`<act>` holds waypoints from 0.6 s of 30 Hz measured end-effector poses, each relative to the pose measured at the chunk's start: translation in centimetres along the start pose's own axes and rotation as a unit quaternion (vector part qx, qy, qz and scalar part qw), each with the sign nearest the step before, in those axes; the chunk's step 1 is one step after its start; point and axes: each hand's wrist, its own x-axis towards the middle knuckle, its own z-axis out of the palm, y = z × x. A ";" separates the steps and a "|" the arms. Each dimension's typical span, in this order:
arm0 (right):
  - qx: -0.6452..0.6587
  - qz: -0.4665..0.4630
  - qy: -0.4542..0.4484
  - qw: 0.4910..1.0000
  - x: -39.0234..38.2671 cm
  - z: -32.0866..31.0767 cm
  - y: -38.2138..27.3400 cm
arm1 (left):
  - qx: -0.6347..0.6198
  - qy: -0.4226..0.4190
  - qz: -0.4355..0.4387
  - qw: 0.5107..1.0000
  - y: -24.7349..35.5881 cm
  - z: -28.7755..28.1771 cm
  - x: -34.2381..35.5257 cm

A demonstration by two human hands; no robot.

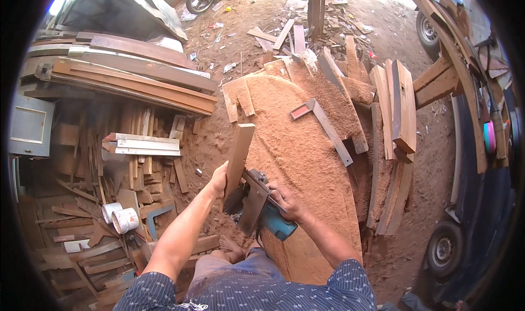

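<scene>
left hand (219,181) clamped on brown plank (239,152); right hand (284,200) clamped on blue planer (262,207)

Premises: an open-air woodworking yard on bare earth. Evidence: sawdust-covered workbench (306,147), stacked planks (126,76), offcut heap (104,201), metal try square (322,126), two paint tins (121,217). Vehicle wheels (444,249) at the edges, apparently parked.

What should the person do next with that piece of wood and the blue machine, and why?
Probably slide the wood piece a little further along the blue power planer. The left hand holds the wood's lower end against the tool, the right hand steadies the planer's body, and most of the wood's length stands above the tool.
</scene>
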 end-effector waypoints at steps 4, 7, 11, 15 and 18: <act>0.100 0.056 0.010 0.993 -1.2 0.7 1.1 | 0.045 -0.015 -0.003 0.999 0.8 1.6 0.4; 0.119 0.048 0.020 0.991 -0.9 1.0 0.8 | 0.047 -0.003 -0.011 0.999 1.2 2.4 -0.3; 0.137 0.062 0.007 0.989 -0.4 1.1 0.6 | 0.017 -0.010 -0.005 1.000 1.0 1.7 -0.1; 0.168 0.080 0.007 0.983 0.0 1.3 -0.5 | 0.006 -0.019 0.006 1.000 0.7 0.5 0.5; 0.171 0.095 0.014 0.981 0.0 1.5 -0.2 | 0.015 -0.050 0.004 0.999 0.7 0.1 0.7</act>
